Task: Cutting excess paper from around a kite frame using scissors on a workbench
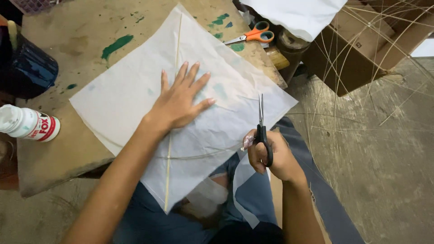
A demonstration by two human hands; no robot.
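Note:
A thin white paper sheet (135, 90) lies over a low wooden board, with a slim bamboo stick (174, 90) running along its middle and a curved stick crossing lower down. My left hand (178, 101) presses flat on the sheet, fingers spread, beside the stick. My right hand (271, 156) grips black-handled scissors (261, 124), blades pointing away from me at the sheet's right edge. A cut strip of paper (244, 190) hangs down over my knees.
Orange-handled scissors (255, 35) lie at the board's far edge near green paint stains. A white glue bottle (27, 124) lies at the left, a dark blue container (27, 68) behind it. Cardboard boxes (357, 49) and loose thin bamboo strips (361, 90) sit at the right.

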